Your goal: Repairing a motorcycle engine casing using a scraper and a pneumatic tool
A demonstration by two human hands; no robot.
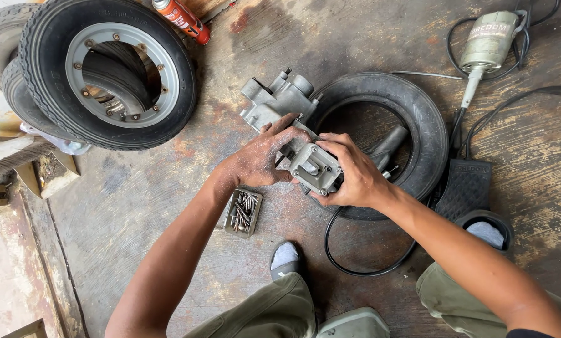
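A grey cast-metal engine part rests on a bare black tyre lying flat on the floor. My left hand grips the part's middle from the left. My right hand holds a small square metal cover with screws at its corners, pressed against the near end of the part. A black rubber hose loops down from under my right hand toward my knees.
A wheel with a grey rim leans at the top left over other tyres. A small tin of screws lies below my left wrist. An orange spray can, a rotary tool motor and a black foot pedal lie around.
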